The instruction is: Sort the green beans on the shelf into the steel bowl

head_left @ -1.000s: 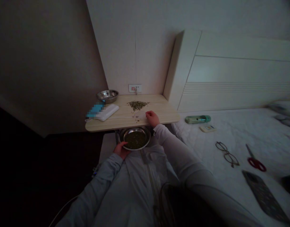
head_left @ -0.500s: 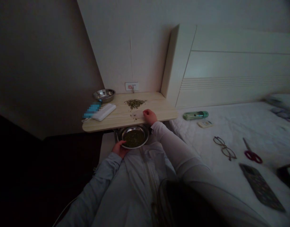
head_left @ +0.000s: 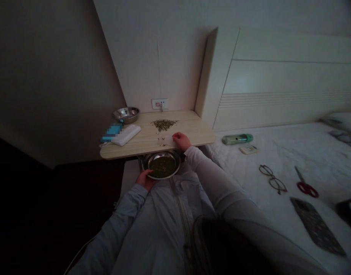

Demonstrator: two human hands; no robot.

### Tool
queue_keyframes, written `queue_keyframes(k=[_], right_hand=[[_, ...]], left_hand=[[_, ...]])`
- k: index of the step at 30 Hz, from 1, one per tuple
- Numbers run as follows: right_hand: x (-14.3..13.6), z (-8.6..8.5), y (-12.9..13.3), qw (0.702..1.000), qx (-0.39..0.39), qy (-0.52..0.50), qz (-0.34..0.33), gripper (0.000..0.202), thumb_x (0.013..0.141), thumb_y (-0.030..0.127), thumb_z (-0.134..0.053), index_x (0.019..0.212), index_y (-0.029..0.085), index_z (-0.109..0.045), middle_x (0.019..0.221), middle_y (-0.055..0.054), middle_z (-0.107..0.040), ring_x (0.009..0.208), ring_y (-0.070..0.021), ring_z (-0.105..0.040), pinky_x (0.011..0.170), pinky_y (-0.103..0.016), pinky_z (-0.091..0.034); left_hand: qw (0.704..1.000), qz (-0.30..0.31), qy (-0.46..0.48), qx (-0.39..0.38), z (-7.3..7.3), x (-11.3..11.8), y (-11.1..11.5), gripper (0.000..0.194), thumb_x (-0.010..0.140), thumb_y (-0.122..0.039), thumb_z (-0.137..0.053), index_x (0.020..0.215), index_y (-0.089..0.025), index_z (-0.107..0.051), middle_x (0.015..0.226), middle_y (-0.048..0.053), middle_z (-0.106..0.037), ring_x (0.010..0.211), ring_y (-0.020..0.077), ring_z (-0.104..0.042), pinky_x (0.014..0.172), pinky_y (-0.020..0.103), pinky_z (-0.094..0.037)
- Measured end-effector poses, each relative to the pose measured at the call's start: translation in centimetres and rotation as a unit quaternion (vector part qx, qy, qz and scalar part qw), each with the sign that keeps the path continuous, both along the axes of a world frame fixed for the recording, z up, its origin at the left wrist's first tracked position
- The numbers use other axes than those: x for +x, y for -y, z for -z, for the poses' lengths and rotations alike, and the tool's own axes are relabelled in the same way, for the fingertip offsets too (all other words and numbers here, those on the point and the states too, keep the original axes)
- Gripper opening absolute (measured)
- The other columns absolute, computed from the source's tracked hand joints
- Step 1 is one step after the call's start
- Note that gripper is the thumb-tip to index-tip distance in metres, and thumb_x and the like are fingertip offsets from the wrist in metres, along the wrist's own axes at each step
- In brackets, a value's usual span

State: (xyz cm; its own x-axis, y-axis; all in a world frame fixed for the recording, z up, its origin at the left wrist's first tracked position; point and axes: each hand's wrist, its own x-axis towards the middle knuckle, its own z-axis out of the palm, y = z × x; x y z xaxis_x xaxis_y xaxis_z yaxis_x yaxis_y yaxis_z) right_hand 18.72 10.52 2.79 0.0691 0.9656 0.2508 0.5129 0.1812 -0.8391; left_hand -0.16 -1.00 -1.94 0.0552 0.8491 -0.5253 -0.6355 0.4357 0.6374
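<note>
My left hand [head_left: 146, 180] grips the near left rim of a metal bowl [head_left: 175, 156], thumb over the edge, fingers underneath. Green beans or seeds [head_left: 163, 167] cover the bowl's bottom. It sits at my lap, just below the front edge of a small wooden table [head_left: 129, 151]. On that tabletop my right hand [head_left: 181, 141] has its fingers pinched on a thin, whitish see-through sheet [head_left: 167, 140]. A few dark bits lie at the sheet's left side. Behind it spreads a loose pile of the same greenish seeds [head_left: 164, 125].
A second metal bowl [head_left: 126, 114], a blurred blue item [head_left: 111, 132] and a white box-like device [head_left: 126, 135] stand on the table's left. A bed at right holds a green bottle [head_left: 237, 139], glasses [head_left: 272, 178], scissors [head_left: 306, 188] and a dark patterned case [head_left: 317, 225].
The see-through sheet has shifted slightly under my right fingers and looks whiter. My left hand and the bowl stay in place.
</note>
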Motion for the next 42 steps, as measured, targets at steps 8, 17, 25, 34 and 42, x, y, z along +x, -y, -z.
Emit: queue_keyframes(k=[8, 17, 25, 34, 42], right_hand=[[0.1, 0.13, -0.09, 1.0, -0.013, -0.02, -0.018, 0.01, 0.063, 0.017, -0.05, 0.07, 0.017, -0.058, 0.063, 0.003, -0.056, 0.061, -0.0098, -0.05, 0.064, -0.024, -0.04], [0.13, 0.15, -0.21, 0.999, -0.021, -0.034, -0.034, 0.009, 0.063, 0.016, -0.05, 0.068, 0.017, -0.058, 0.061, 0.004, -0.056, 0.06, -0.0091, -0.05, 0.065, -0.024, -0.041], [0.22, 0.1, -0.22, 0.999, -0.025, -0.032, -0.03, 0.011, 0.064, 0.016, -0.049, 0.071, 0.016, -0.058, 0.062, 0.003, -0.057, 0.06, -0.0085, -0.05, 0.063, -0.023, -0.041], [0.19, 0.04, -0.11, 0.999, -0.023, -0.022, -0.023, 0.011, 0.063, 0.017, -0.051, 0.07, 0.016, -0.059, 0.063, 0.003, -0.057, 0.061, -0.0094, -0.05, 0.066, -0.024, -0.041], [0.2, 0.13, -0.16, 0.999, -0.022, -0.026, -0.023, 0.011, 0.064, 0.017, -0.05, 0.071, 0.016, -0.058, 0.062, 0.003, -0.056, 0.061, -0.0092, -0.05, 0.065, -0.023, -0.041]], left_hand=[[1.0, -0.002, 0.005, 0.005, 0.15, -0.04, 0.01, 0.014, 0.062, -0.003, -0.047, 0.066, -0.009, -0.059, 0.06, 0.007, -0.065, 0.057, 0.0176, -0.06, 0.053, 0.031, -0.051], [1.0, -0.01, 0.004, 0.006, -0.1, 0.1, 0.16, 0.015, 0.062, -0.003, -0.047, 0.067, -0.009, -0.059, 0.061, 0.007, -0.065, 0.059, 0.0175, -0.06, 0.055, 0.033, -0.051], [1.0, -0.013, -0.011, -0.005, -0.26, 0.09, 0.1, 0.014, 0.063, -0.003, -0.047, 0.064, -0.01, -0.058, 0.057, 0.006, -0.064, 0.054, 0.0173, -0.059, 0.047, 0.031, -0.05], [1.0, -0.006, -0.009, -0.011, -0.43, 0.15, 0.29, 0.014, 0.061, -0.004, -0.047, 0.065, -0.011, -0.059, 0.062, 0.008, -0.065, 0.059, 0.019, -0.061, 0.053, 0.032, -0.05], [1.0, -0.009, -0.013, -0.004, -0.82, 0.25, 0.4, 0.016, 0.063, -0.003, -0.045, 0.066, -0.012, -0.058, 0.057, 0.005, -0.063, 0.052, 0.0173, -0.059, 0.045, 0.031, -0.049]])
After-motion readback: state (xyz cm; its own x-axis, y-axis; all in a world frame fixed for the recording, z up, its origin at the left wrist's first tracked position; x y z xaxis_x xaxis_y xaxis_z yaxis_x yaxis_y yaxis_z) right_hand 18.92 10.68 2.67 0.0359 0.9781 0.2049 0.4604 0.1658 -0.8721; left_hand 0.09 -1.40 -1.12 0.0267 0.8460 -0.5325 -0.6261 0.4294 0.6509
